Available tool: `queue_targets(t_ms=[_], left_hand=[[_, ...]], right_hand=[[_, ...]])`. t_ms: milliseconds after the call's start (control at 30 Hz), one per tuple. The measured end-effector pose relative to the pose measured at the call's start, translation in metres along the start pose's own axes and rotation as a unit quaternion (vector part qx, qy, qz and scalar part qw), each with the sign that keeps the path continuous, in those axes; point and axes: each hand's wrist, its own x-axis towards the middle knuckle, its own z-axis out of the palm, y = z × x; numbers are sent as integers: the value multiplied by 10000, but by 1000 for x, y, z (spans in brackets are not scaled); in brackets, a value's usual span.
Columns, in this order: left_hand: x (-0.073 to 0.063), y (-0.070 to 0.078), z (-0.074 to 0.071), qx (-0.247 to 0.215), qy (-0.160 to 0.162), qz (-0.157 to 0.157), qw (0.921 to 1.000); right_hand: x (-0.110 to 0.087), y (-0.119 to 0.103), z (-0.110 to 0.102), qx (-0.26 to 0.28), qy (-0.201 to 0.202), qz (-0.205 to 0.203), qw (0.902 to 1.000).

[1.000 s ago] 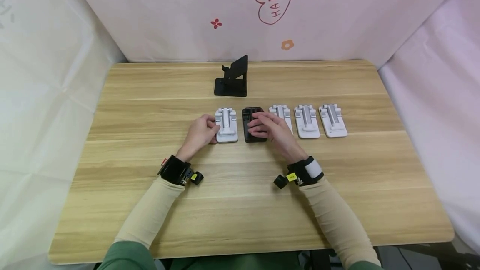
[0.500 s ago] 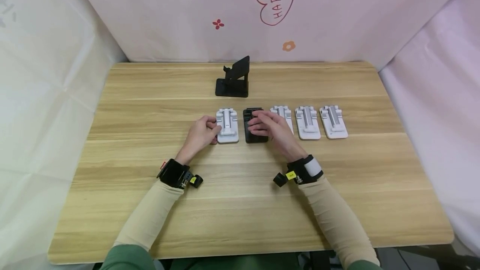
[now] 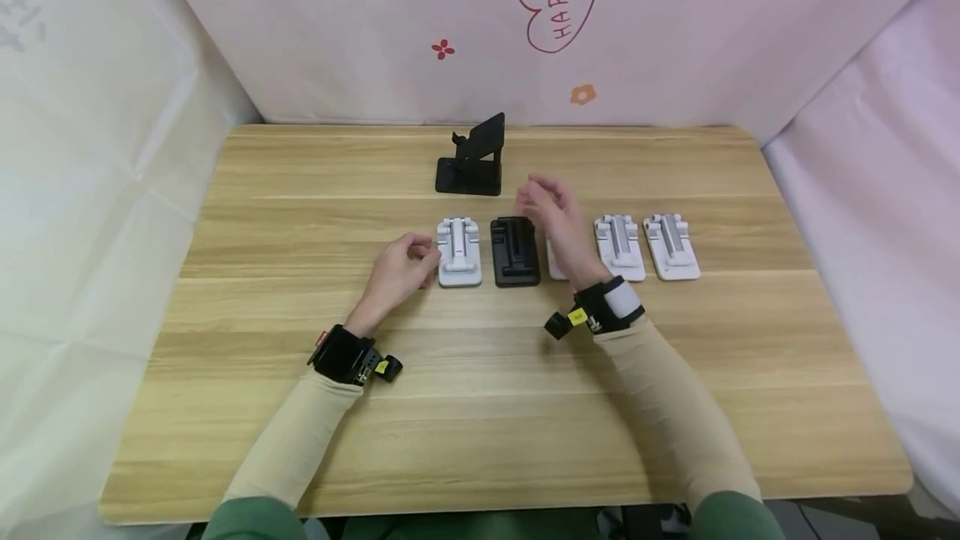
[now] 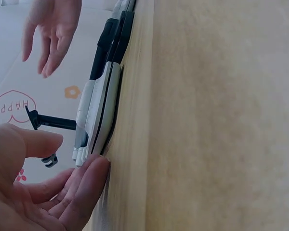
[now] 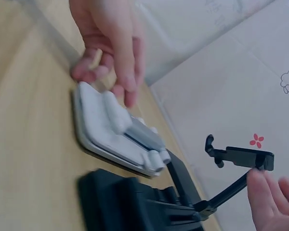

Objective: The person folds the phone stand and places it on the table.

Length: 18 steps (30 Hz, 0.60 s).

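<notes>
A white folded phone stand (image 3: 459, 261) lies beside my left hand (image 3: 401, 271), whose fingers are loosely bent. In the left wrist view the fingertips (image 4: 97, 169) are right at the stand's edge, with the thumb well apart from them. To its right lies a black folded phone stand (image 3: 516, 257). My right hand (image 3: 561, 227) hovers past it with nothing in its relaxed fingers, partly hiding another white folded stand (image 3: 555, 267). Behind the row stands a black unfolded phone stand (image 3: 468, 179), its plate tilted up; the right fingertips point towards it.
Two more white folded phone stands, a nearer one (image 3: 621, 252) and an outermost one (image 3: 672, 250), continue the row to the right. The wooden table (image 3: 480, 423) backs onto a printed white cloth (image 3: 337, 40), with cloth on both sides too.
My right hand has lifted off the black folded stand and moved up and away towards the back, uncovering it. My left hand has barely moved, now slightly apart from the white stand.
</notes>
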Motion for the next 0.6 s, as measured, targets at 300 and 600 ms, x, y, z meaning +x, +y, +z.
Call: queue_targets(t_ms=[300,600], left_hand=[[-3,-3,-2,421,90,500,9978],[-6,1,-1,551,111,888,9945]], right_hand=[[40,-17,13,-1070,297,328,9933],[70,-21,34,-1552,169,725,9851]])
